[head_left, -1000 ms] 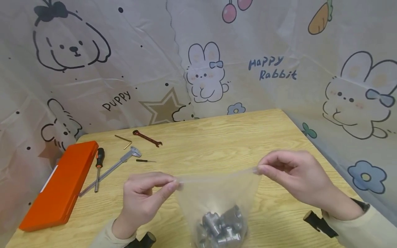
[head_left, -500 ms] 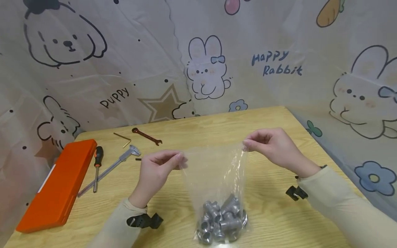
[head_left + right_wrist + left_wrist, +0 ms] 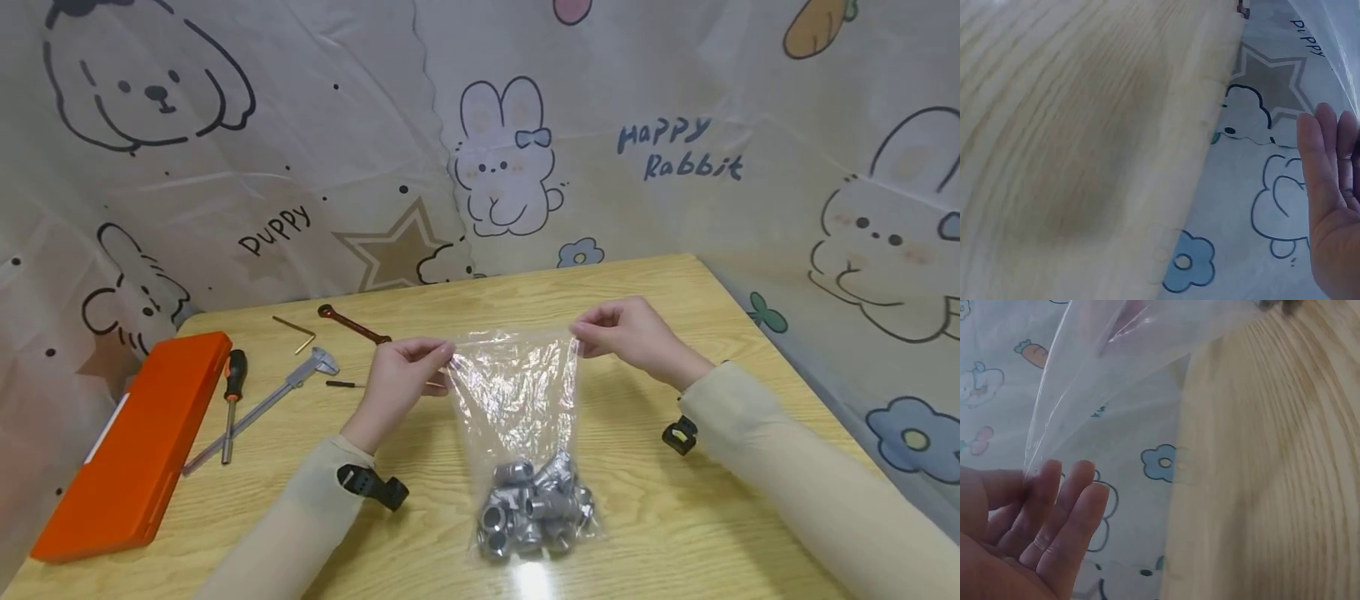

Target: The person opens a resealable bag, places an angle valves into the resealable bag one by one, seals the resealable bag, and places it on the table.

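A clear plastic zip bag (image 3: pixel 517 392) hangs between my two hands, its top edge pulled straight. Several grey metal pipe fittings (image 3: pixel 528 508) lie bunched in its bottom, at or just above the table; I cannot tell which. My left hand (image 3: pixel 405 375) pinches the bag's top left corner between thumb and forefinger. At the top right corner, my right hand (image 3: pixel 622 333) pinches the film the same way. In the left wrist view, the film (image 3: pixel 1079 381) runs up from the left hand (image 3: pixel 1029 531). The right wrist view shows part of the right hand (image 3: pixel 1335 200) beside the film's edge.
Left on the wooden table (image 3: pixel 660 517) lie an orange case (image 3: pixel 135 450), a screwdriver (image 3: pixel 232 404), a caliper (image 3: pixel 262 408), a hex key (image 3: pixel 296 332) and a red-brown wrench (image 3: pixel 352 323). A small black screwdriver (image 3: pixel 342 384) is partly behind my left hand. A printed curtain (image 3: pixel 337 150) stands behind.
Both hands have moved forward, away from me, and closer together, still pinching the bag's corners. The bag and fittings have moved along with them, and the whole bag now shows. The head view has shifted slightly.
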Demonstrator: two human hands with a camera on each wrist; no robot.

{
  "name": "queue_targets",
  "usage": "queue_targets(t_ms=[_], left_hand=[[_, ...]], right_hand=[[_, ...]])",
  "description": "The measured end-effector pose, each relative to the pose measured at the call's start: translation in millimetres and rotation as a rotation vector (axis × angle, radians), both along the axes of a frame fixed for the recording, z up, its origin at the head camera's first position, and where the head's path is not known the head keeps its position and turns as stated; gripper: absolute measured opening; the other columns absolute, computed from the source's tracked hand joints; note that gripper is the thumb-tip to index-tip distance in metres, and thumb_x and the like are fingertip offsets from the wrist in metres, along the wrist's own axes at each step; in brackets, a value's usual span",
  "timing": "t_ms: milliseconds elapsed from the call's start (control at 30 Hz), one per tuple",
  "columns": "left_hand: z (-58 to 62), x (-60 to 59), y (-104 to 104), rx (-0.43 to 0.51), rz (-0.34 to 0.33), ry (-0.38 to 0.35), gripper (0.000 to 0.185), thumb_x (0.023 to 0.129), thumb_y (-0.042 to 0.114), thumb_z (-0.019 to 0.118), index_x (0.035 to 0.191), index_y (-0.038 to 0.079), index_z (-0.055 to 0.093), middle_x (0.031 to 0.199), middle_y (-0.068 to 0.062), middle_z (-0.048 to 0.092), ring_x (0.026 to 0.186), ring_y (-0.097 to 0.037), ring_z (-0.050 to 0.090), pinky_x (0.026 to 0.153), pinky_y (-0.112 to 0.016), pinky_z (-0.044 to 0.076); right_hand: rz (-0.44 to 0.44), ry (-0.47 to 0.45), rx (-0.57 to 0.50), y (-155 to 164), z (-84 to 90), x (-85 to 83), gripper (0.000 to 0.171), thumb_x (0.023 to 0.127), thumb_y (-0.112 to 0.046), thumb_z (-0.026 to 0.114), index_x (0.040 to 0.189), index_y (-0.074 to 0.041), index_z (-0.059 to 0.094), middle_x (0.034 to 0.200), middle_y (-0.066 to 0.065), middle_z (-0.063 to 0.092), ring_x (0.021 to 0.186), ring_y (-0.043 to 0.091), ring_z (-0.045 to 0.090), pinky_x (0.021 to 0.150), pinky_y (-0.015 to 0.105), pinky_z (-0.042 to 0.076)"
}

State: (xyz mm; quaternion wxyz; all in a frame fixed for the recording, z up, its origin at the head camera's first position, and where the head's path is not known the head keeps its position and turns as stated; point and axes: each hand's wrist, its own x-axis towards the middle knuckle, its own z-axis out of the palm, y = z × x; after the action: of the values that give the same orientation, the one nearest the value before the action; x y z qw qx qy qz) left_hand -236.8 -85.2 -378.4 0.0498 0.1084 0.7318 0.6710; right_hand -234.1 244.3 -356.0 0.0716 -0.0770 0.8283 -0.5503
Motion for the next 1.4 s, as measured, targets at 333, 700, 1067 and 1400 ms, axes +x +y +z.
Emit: queue_targets(t_ms=[333,700,1067,1400], left_hand=[[-21.3,-23.6,9.7,-0.086,0.111,-0.153,0.024,0.097,0.020,0.066,0.112,0.003,0.071,0.096,-0.014,0.071,0.063,-0.022,0.070,0.063,-0.039,0.060],[-32.1,-11.6,12.1,0.042,0.091,-0.342,0.046,0.100,0.038,0.059,0.131,0.005,0.059,0.102,-0.017,0.071,0.070,-0.025,0.071,0.070,-0.039,0.060],[-30.4,23.0,7.6,-0.012,-0.098,-0.445,0.030,0.095,0.012,0.067,0.119,-0.006,0.064,0.104,-0.019,0.071,0.080,-0.028,0.072,0.077,-0.040,0.059],[-42.3,-22.5,16.2,-0.054,-0.005,-0.508,0.026,0.092,0.004,0.067,0.116,-0.006,0.064,0.098,-0.019,0.071,0.074,-0.024,0.071,0.072,-0.038,0.060]], right_hand=[[-0.113,-0.143,-0.117,-13.0,-26.2,-13.4,0.037,0.098,-0.022,0.063,0.119,0.008,0.061,0.100,0.019,0.069,0.087,0.026,0.069,0.082,0.038,0.058],[-0.035,-0.377,-0.261,-16.6,-51.0,6.3,0.033,0.092,-0.019,0.071,0.114,0.005,0.066,0.100,0.019,0.071,0.086,0.027,0.070,0.081,0.039,0.058],[-0.004,-0.357,-0.167,-17.8,-46.9,16.5,0.024,0.093,-0.011,0.069,0.107,0.007,0.068,0.095,0.018,0.072,0.082,0.024,0.071,0.076,0.038,0.059],[-0.100,-0.381,-0.015,-34.0,-50.4,-21.4,0.018,0.092,-0.008,0.068,0.101,0.008,0.069,0.084,0.017,0.071,0.068,0.021,0.069,0.068,0.034,0.060]])
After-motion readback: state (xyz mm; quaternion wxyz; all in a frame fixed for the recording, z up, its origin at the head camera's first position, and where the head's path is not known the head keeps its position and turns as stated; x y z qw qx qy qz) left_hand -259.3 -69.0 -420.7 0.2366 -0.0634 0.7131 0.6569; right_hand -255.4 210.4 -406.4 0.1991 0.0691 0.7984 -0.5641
